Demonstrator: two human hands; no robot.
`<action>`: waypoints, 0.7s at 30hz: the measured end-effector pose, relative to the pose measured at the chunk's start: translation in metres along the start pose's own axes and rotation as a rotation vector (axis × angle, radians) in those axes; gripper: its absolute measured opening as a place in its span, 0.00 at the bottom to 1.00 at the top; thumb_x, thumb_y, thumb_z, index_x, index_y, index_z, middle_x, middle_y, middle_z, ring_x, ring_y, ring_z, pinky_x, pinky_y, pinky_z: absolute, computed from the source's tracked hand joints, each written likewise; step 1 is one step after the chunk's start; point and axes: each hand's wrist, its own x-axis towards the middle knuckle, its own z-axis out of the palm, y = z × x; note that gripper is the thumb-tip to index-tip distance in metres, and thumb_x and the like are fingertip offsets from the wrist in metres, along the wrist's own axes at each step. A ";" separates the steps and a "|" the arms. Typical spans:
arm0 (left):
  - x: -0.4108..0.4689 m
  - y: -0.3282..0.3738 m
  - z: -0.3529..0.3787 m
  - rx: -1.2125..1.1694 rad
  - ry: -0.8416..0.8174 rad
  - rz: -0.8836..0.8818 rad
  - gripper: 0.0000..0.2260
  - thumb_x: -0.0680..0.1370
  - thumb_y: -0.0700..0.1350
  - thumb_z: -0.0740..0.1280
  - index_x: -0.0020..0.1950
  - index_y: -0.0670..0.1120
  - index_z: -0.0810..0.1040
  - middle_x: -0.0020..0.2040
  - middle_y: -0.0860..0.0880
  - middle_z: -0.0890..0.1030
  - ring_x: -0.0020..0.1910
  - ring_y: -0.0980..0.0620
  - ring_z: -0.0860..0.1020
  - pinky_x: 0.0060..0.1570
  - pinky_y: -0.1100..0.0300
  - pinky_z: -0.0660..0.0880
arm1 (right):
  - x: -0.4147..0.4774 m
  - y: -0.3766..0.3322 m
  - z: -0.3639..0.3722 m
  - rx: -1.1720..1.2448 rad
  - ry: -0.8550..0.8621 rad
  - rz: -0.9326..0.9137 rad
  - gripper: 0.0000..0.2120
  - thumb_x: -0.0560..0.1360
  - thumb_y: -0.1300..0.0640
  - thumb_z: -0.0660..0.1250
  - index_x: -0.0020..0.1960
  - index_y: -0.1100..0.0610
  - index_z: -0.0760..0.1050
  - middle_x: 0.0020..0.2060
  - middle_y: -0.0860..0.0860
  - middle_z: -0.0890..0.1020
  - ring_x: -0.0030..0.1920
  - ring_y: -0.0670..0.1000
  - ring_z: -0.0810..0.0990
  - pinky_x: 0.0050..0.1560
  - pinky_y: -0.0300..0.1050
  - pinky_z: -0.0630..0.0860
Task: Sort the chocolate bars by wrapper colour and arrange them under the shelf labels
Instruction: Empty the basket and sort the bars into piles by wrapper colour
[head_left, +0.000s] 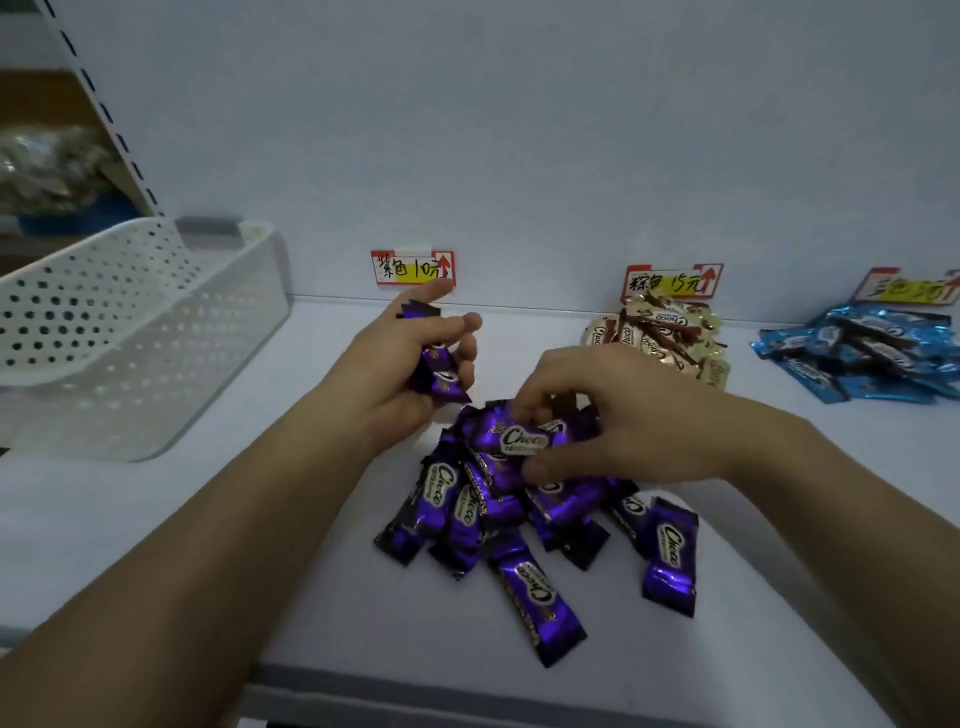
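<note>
Just below the red-framed handwritten shelf label (413, 267), the left hand (400, 364) clasps several glossy purple foil-wrapped chocolate bars (439, 376), seemingly gathering a bunch, while the right hand (613, 421) pinches another from the loose purple heap (498, 519) further below that label.

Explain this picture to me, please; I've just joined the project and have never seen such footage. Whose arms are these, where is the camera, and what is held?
No machine here: a person works with bare hands, and one wide camera worn on their head looks down at them. The left hand holds some purple bars. The right hand pinches another purple bar from the purple pile on the white shelf. Farther back lie a cream-and-brown pile and a blue pile, each under a handwritten label. A white perforated basket stands at the left.
</note>
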 end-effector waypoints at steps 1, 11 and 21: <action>0.000 -0.001 0.000 0.038 -0.014 0.017 0.14 0.80 0.33 0.65 0.61 0.47 0.78 0.46 0.44 0.82 0.28 0.55 0.76 0.26 0.62 0.73 | 0.003 -0.001 0.002 -0.005 0.052 -0.009 0.15 0.72 0.40 0.74 0.55 0.44 0.81 0.45 0.40 0.79 0.46 0.42 0.77 0.45 0.36 0.72; -0.001 -0.011 0.008 0.308 -0.175 0.340 0.22 0.71 0.60 0.73 0.51 0.44 0.74 0.39 0.46 0.73 0.30 0.51 0.69 0.26 0.60 0.68 | 0.011 -0.021 0.017 0.804 0.641 0.221 0.05 0.73 0.62 0.75 0.48 0.58 0.81 0.35 0.56 0.86 0.36 0.55 0.86 0.38 0.44 0.82; 0.004 -0.011 0.005 0.102 0.002 0.277 0.06 0.81 0.34 0.63 0.54 0.43 0.76 0.44 0.43 0.73 0.32 0.49 0.76 0.28 0.58 0.72 | 0.004 -0.014 0.013 0.324 0.461 0.172 0.09 0.72 0.44 0.73 0.48 0.46 0.77 0.38 0.43 0.82 0.40 0.43 0.81 0.39 0.37 0.77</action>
